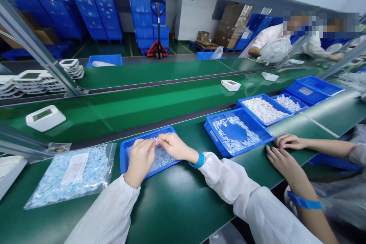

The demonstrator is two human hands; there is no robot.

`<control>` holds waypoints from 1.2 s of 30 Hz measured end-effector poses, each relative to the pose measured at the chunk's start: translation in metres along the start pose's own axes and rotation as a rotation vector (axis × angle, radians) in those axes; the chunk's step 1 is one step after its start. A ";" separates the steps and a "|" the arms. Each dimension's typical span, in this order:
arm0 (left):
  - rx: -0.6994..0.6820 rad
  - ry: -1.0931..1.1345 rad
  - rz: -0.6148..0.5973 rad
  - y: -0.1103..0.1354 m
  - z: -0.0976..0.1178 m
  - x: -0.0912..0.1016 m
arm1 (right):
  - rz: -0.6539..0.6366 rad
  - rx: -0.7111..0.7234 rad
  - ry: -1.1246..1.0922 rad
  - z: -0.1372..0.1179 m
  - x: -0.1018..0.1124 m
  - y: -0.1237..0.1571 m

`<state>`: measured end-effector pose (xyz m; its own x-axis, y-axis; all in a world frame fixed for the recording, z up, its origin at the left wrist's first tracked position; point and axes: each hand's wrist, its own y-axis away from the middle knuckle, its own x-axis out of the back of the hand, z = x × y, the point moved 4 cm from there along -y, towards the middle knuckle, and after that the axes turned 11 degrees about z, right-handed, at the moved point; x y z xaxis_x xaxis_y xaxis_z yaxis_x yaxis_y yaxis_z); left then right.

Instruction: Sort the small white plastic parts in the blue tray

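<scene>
My left hand point(142, 159) and my right hand point(175, 146) meet fingertip to fingertip over a blue tray point(123, 158). Both are pinched closed around a small pale piece point(156, 140) whose kind is too small to make out. Many small light-blue and whitish pieces point(162, 157) lie in the tray beneath. Left of it rests a clear plastic bag point(94, 169) full of similar light-blue pieces, with a white paper label point(75, 167) on top. A blue wristband point(198, 159) circles my right wrist.
At right, a co-worker's hands point(288, 156) rest by a blue tray point(211, 135) of pale strips. Further trays point(263, 109) hold white pieces. White devices with screens point(45, 117) sit on the green conveyor point(128, 108). A metal post point(42, 42) rises at left.
</scene>
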<state>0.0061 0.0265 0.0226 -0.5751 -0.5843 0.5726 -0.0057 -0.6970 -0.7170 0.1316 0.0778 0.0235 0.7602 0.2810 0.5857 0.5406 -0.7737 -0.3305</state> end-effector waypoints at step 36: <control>0.062 -0.184 0.016 0.000 0.001 0.004 | 0.088 0.129 0.051 -0.011 0.003 0.003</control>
<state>0.0041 0.0241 0.0257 -0.4154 -0.6577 0.6284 0.0562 -0.7081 -0.7039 0.1317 0.0703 0.0323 0.7892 0.1837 0.5860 0.5170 -0.7136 -0.4726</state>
